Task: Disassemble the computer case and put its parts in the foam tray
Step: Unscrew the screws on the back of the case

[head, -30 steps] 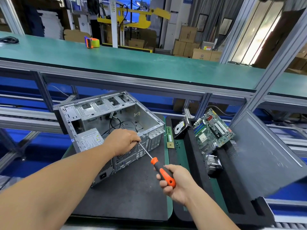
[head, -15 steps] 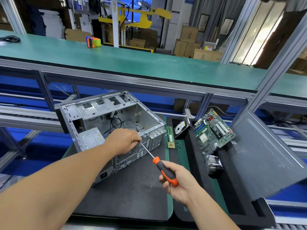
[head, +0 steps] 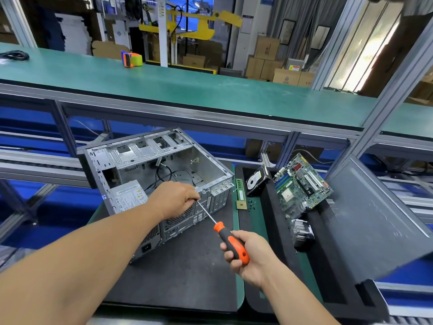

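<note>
Side panel [head: 375,221] is leaned at the foam tray's [head: 276,221] right end. Open computer case [head: 152,174] is laid on its side on dark mat, just left of tray; PSU is seen inside. Motherboard [head: 302,184] and HDD [head: 254,180] are stood in tray slots. Left hand [head: 174,199] is curled at case's rear edge, over shaft tip. Screwdriver [head: 230,241] handle is gripped by right hand [head: 248,256].

— What do you see past your bench?

— You face a long green shelf [head: 210,90] on grey aluminium framing [head: 396,95], with a tape dispenser [head: 131,58] and a coiled black cable [head: 15,55] on it.

— And beyond?

— You look into a warehouse: stacked cardboard boxes [head: 269,59], a yellow machine frame [head: 199,26], grey curtains [head: 302,22], and bright daylight through tall windows [head: 370,43] at your right.
</note>
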